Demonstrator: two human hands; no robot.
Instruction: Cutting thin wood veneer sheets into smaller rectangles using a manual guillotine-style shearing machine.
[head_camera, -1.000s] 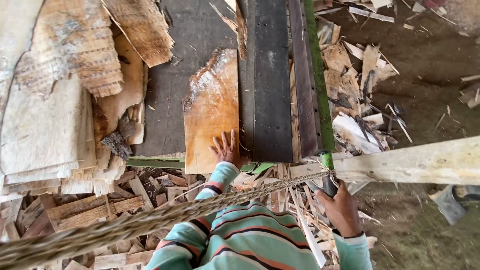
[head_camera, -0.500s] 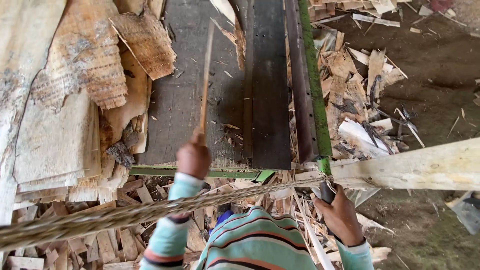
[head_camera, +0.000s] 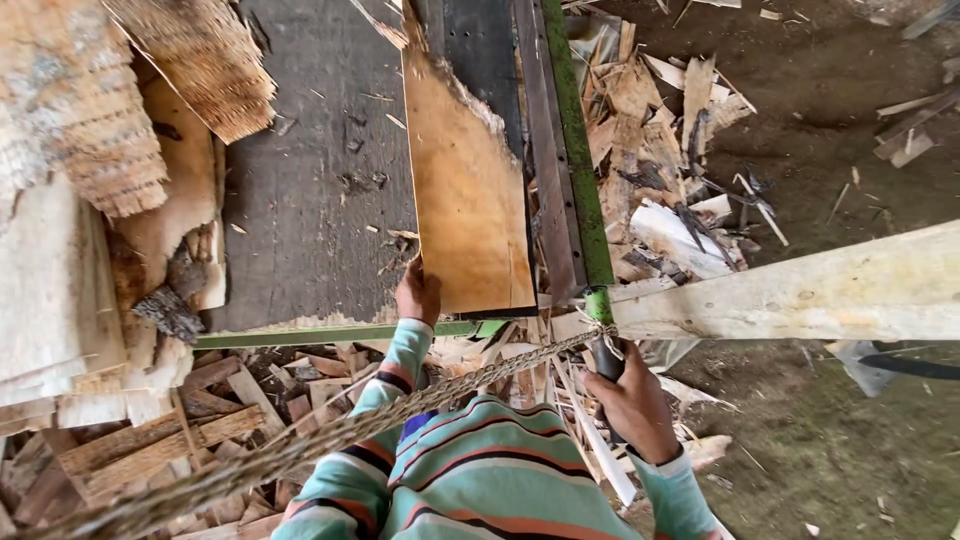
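Head view: left hand (head_camera: 417, 293) grips the veneer sheet (head_camera: 465, 190) on the table (head_camera: 310, 190); right hand (head_camera: 633, 403) clasps a lever handle (head_camera: 603, 345).

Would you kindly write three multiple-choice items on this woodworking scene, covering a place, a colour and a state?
1. Where does the thin wood sheet lie?
A. flat on the dark table
B. on the dirt floor
C. on the pale plank

2. What colour is the rail along the table's right side?
A. red
B. green
C. blue

3. What is the right hand doing?
A. hanging free
B. resting on the sheet
C. gripping a dark handle

Answers: 1 A, the sheet rests on the dark table with the left hand at its near corner. 2 B, the rail is painted green. 3 C, the fingers wrap the dark handle below the rail's end.
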